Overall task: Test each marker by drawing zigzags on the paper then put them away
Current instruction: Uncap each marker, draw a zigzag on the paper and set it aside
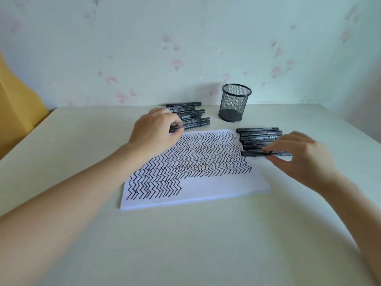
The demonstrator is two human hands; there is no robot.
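A white paper pad (216, 188) lies mid-table, mostly covered in black zigzag rows. Behind its far-left corner lies a row of several black markers (185, 112). My left hand (154, 131) reaches over that row and pinches the nearest marker (195, 123) at its left end. A second row of black markers (259, 135) lies by the pad's right edge. My right hand (303, 153) pinches the front marker of that row (255, 153), which lies flat, its left end over the pad's edge.
A black mesh pen cup (235, 103) stands upright and looks empty at the back, between the two marker rows. The pale table (185, 244) meets a flowered wall behind. Something yellow (14, 112) sits past the table's left edge.
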